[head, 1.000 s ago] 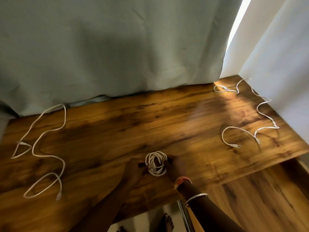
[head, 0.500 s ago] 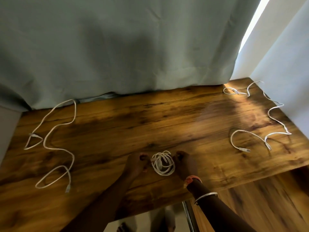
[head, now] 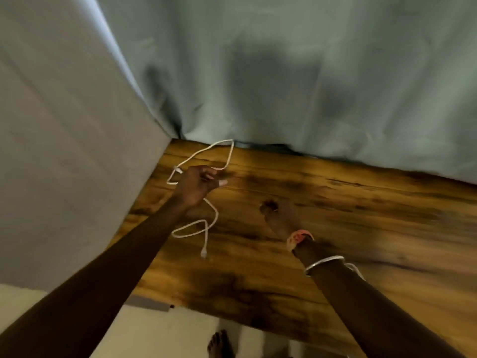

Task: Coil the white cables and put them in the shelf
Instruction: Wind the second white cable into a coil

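A loose white cable (head: 213, 218) lies in loops on the left end of the wooden table (head: 335, 202), one plug (head: 204, 253) pointing toward me. My left hand (head: 197, 184) is down on the middle of this cable, fingers curled around the strand. The rest of the cable lies flat on the wood. My right hand (head: 277, 215) is blurred and hovers low over the table to the right, with nothing in it. A small piece of another white cable (head: 357, 271) shows beside my right forearm; most of it is hidden. No shelf is in view.
A grey-green curtain (head: 309, 86) hangs along the table's far edge. A pale wall or panel (head: 64, 151) closes off the left end of the table. Light floor and a bare foot (head: 219, 343) show below the near edge.
The view has swung left. Both hands have left the coiled cable at the table's middle. My left hand has reached out to the loose cable at the left end.
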